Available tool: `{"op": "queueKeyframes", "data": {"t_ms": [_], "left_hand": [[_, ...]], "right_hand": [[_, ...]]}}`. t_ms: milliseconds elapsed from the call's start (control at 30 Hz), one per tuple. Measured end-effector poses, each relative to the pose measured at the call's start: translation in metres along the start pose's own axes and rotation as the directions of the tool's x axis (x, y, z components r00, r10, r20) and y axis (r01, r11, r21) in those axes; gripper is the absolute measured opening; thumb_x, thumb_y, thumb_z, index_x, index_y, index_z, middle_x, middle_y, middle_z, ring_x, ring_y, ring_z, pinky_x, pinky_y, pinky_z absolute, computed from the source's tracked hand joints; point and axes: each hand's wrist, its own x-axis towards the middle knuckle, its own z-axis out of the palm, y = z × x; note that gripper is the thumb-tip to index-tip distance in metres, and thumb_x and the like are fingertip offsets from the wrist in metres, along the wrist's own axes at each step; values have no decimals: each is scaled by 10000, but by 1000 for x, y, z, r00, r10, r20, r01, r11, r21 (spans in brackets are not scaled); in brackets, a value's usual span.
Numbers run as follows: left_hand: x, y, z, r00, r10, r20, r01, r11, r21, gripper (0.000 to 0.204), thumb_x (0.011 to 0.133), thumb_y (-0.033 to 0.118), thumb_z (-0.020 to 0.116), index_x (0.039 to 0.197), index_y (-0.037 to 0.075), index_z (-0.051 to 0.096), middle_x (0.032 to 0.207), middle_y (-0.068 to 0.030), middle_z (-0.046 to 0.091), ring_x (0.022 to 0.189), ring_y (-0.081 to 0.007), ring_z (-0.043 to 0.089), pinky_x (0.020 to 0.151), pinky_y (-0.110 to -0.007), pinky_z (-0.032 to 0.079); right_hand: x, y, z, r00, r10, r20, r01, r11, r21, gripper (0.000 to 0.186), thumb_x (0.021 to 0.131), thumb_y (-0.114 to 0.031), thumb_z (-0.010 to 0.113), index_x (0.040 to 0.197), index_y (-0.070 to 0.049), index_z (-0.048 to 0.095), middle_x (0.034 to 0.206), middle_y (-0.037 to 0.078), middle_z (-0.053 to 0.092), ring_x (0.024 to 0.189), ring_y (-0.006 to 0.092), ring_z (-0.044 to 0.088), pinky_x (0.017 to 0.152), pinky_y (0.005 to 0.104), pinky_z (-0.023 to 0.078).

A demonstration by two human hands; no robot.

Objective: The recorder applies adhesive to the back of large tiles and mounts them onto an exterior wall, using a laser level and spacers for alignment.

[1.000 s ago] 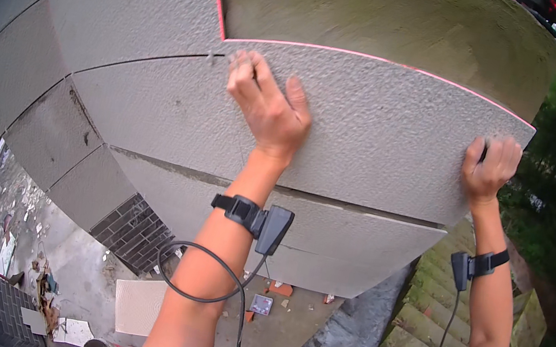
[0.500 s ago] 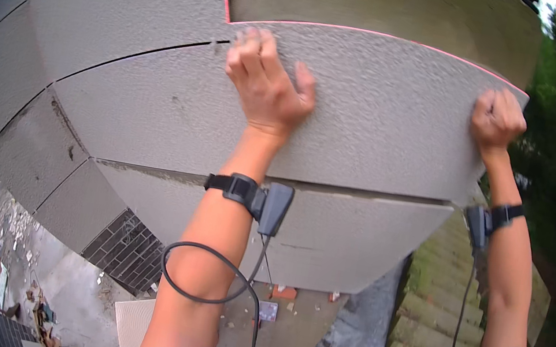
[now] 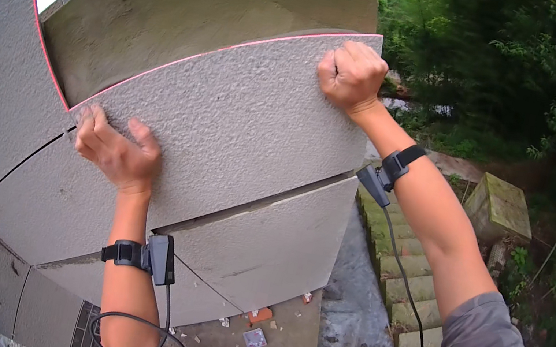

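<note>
A large rough grey wall tile [image 3: 259,111] lies against the wall, with a bright red line [image 3: 241,44] running along its top edge. My left hand [image 3: 117,149] rests against the tile's upper left corner, close to the dark joint; its fingers are bent but apart and the thumb stands off. Near the upper right corner my right hand [image 3: 352,75] is closed into a fist against the tile's face, with nothing seen in it. Below is another grey tile [image 3: 266,238], parted from the upper one by a dark gap [image 3: 258,203].
Bare brownish render [image 3: 208,20] shows above the tile. Mossy steps [image 3: 414,287] descend at the right, beside a stone block [image 3: 500,209] and trees. Orange fragments [image 3: 260,315] and a small square box [image 3: 255,339] lie on the ground. Cables hang from both wrist straps.
The view has swung right, so the tile and my left hand sit farther left in it. Both hands keep to the tile's upper corners, left fingers apart, right fist closed.
</note>
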Motion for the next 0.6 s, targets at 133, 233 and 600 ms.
{"op": "queueKeyframes", "data": {"t_ms": [133, 233, 600], "left_hand": [[-4, 0, 1, 1000, -5, -4, 5, 1000, 2, 577, 851, 247, 575, 1310, -92, 493, 1269, -252, 507, 1272, -369, 417, 1094, -471, 279], [-4, 1, 2, 999, -25, 38, 24, 1000, 20, 597, 842, 239, 574, 1326, -96, 471, 1269, -250, 480, 1260, -376, 403, 1091, -471, 288], [-2, 2, 4, 999, 19, -43, -19, 1000, 0, 628, 811, 251, 620, 1322, -99, 517, 1239, -248, 520, 1211, -373, 455, 1080, -488, 308]], "right_hand": [[-3, -2, 0, 1000, 11, -5, -11, 1000, 20, 259, 732, -149, 649, 538, -89, 488, 549, 79, 461, 500, 266, 517, 480, 383, 423], [-3, -1, 1, 1000, 4, 1, -4, 1000, 6, 273, 735, -150, 648, 529, -90, 479, 548, 78, 467, 501, 260, 520, 476, 383, 420], [-4, 1, 4, 998, -10, -59, 13, 998, 57, 281, 750, -125, 647, 547, -75, 460, 554, 104, 427, 483, 288, 482, 458, 407, 396]]}}
